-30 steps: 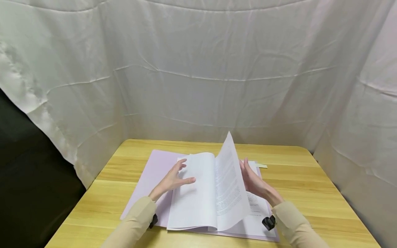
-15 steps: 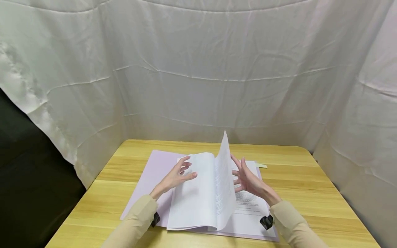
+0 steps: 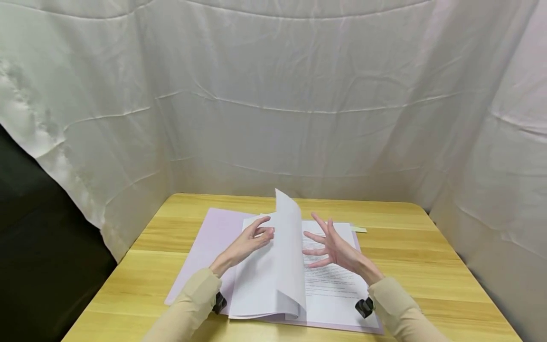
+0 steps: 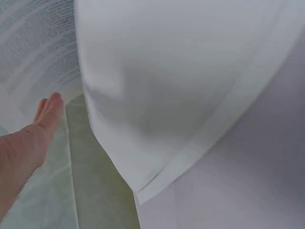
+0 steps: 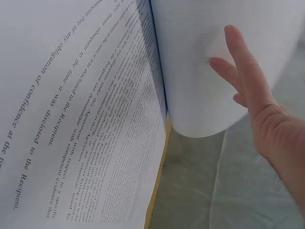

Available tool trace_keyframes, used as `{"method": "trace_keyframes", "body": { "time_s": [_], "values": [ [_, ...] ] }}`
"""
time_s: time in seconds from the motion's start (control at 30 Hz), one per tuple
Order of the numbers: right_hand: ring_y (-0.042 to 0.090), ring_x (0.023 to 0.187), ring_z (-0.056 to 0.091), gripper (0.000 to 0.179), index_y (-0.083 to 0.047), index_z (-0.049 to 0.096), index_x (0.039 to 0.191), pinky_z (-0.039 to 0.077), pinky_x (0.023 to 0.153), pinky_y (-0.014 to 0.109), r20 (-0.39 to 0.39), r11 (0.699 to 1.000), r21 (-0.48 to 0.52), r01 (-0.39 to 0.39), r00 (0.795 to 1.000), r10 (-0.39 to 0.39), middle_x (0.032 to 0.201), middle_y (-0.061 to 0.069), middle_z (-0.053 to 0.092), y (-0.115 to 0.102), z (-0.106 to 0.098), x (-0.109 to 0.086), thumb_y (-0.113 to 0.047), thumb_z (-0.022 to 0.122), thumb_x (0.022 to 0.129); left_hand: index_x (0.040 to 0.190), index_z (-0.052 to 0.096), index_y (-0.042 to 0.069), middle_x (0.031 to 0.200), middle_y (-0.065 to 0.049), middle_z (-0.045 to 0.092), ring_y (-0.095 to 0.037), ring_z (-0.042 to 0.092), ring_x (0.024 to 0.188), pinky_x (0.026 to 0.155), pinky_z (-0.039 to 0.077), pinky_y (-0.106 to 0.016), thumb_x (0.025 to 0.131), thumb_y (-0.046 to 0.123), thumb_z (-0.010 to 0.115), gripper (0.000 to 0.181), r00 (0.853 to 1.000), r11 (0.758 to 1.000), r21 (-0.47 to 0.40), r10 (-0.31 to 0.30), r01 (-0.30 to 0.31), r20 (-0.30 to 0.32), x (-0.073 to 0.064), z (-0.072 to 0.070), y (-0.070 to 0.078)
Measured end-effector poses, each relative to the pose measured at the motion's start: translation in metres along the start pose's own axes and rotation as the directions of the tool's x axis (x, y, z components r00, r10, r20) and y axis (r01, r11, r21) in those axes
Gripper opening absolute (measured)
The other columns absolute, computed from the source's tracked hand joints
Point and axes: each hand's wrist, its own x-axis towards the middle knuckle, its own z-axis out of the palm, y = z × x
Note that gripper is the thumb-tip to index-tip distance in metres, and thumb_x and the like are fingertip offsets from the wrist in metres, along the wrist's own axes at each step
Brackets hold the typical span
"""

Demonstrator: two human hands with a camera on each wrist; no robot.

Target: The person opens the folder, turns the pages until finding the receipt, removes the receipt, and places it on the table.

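Observation:
A lilac folder lies spread on the table, bearing a stack of white sheets. One turned sheet stands up from the middle, curling over to the left. Left of it, my left hand hovers over the blank left page, thumb and fingertips close to the sheet's edge; contact is unclear. My right hand is on the other side, fingers spread, above the printed right page. The right wrist view has the right hand in front of the curled sheet, apparently holding nothing.
A pale yellow tab sticks out past the folder's upper right edge. The wooden table extends on both sides. Grey-white curtains hang around its back and sides, with black cloth at the left.
The raised sheet has swung from right to left and now curls over the left page. My right hand moved slightly left and spread its fingers. My left hand moved a little right.

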Motion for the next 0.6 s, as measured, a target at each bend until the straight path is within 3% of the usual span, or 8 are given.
{"method": "trace_keyframes", "body": {
  "time_s": [0.23,0.37,0.47,0.6],
  "values": [
    [0.059,0.141,0.034,0.067,-0.041,-0.018,0.158,0.048,0.101,0.066,-0.009,1.0,-0.003,-0.004,1.0,0.004,0.168,0.027,-0.006,0.0002,-0.0004,0.0011,-0.068,0.001,0.099,0.158,0.019,0.001,0.152,-0.036,0.039,-0.045,0.045,0.141,0.117,0.042,-0.048,0.106,0.022,0.051,0.065,1.0,0.993,-0.118,-0.012,0.01,-0.01,0.0046,0.0028,0.0001],
    [0.059,0.141,0.034,0.069,-0.038,-0.018,0.159,0.048,0.102,0.066,-0.009,1.0,-0.01,-0.008,1.0,0.008,0.168,0.027,-0.005,0.0019,0.0,0.0011,-0.067,0.001,0.099,0.157,0.022,-0.001,0.151,-0.035,0.042,-0.033,0.055,0.133,0.114,0.046,-0.045,0.106,0.018,0.051,0.062,0.999,0.99,-0.139,-0.028,0.023,-0.032,0.005,0.0011,-0.0008],
    [0.059,0.141,0.035,0.069,-0.036,-0.017,0.159,0.048,0.102,0.066,-0.008,1.0,-0.014,-0.008,1.0,0.008,0.168,0.026,-0.004,0.0031,-0.0001,0.0015,-0.066,0.0,0.1,0.157,0.023,-0.002,0.141,-0.029,0.055,-0.018,0.064,0.117,0.107,0.053,-0.038,0.105,0.013,0.052,0.061,0.998,0.985,-0.169,-0.034,0.026,-0.046,0.0044,-0.001,-0.0011],
    [0.057,0.14,0.038,0.068,-0.035,-0.014,0.16,0.049,0.103,0.064,-0.017,0.999,-0.034,-0.003,1.0,0.003,0.168,0.027,-0.001,0.0049,-0.0017,0.0014,-0.064,0.0,0.101,0.155,0.023,-0.005,0.113,-0.007,0.069,-0.008,0.068,0.099,0.097,0.057,-0.031,0.103,0.006,0.053,0.062,0.998,0.977,-0.21,-0.034,0.023,-0.051,0.0033,-0.0026,-0.0011]
  ]
}}
